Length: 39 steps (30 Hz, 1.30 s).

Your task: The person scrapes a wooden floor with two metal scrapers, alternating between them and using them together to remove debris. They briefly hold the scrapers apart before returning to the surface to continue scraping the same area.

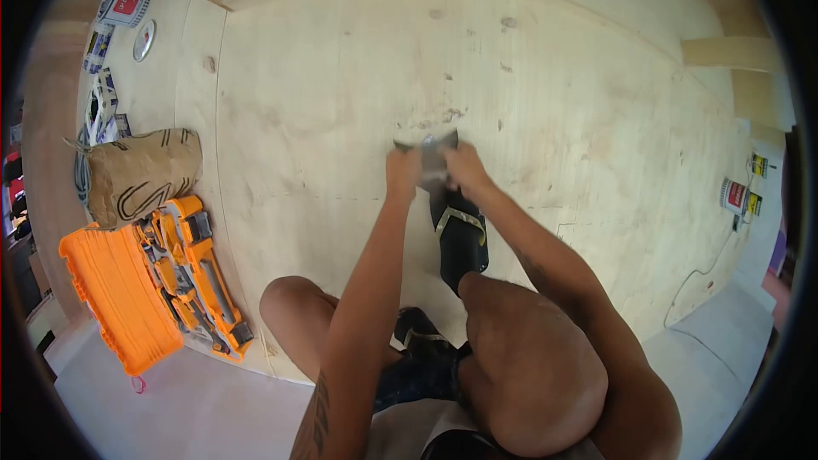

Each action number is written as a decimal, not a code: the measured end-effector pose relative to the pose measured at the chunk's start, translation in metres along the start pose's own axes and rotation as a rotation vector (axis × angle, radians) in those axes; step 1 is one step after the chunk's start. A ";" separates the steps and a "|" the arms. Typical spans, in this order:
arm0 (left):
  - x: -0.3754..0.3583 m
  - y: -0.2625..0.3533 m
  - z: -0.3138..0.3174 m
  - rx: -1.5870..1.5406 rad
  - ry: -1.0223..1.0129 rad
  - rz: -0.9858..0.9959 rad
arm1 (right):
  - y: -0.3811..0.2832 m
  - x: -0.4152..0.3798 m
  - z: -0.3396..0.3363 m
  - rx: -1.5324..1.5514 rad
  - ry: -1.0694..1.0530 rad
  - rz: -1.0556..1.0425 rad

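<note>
My left hand [403, 172] and my right hand [463, 167] are close together over the plywood floor [324, 136], in front of my boot [460, 234]. Both are closed on flat grey blades that look like putty knives [434, 160], their faces meeting between the hands. Motion smears the blades, and the fingers cover the handles. A small pale patch shows on the upper part of the metal.
On the left lie an open orange toolbox [119, 298] with tools, a brown paper bag [145, 172], a paint can [124, 2] and its round lid [145, 41]. Another can [734, 195] stands right, near a cable [694, 273]. A wooden beam [728, 53] juts in at upper right.
</note>
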State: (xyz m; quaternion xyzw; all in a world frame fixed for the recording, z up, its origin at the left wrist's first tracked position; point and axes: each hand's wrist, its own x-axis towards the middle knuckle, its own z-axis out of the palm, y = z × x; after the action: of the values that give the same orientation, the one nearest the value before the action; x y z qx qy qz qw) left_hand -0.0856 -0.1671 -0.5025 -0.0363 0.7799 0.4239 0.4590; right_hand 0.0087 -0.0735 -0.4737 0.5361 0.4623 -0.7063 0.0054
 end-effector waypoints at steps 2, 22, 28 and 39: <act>-0.010 -0.014 -0.002 -0.006 0.008 -0.046 | 0.006 -0.018 0.005 0.000 0.000 0.044; -0.004 -0.011 -0.012 0.043 -0.027 -0.045 | 0.013 -0.015 0.010 0.095 0.017 0.120; 0.032 0.031 0.004 -0.100 -0.006 0.025 | -0.014 0.026 0.003 0.368 -0.028 0.023; 0.001 0.059 -0.014 1.158 -0.560 1.210 | -0.012 -0.003 -0.130 0.830 0.234 -0.220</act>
State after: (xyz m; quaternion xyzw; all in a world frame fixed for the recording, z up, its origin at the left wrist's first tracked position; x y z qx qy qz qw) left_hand -0.1222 -0.1386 -0.4635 0.7262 0.6168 0.1261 0.2764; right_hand 0.1017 0.0178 -0.4637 0.5167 0.1914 -0.7630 -0.3380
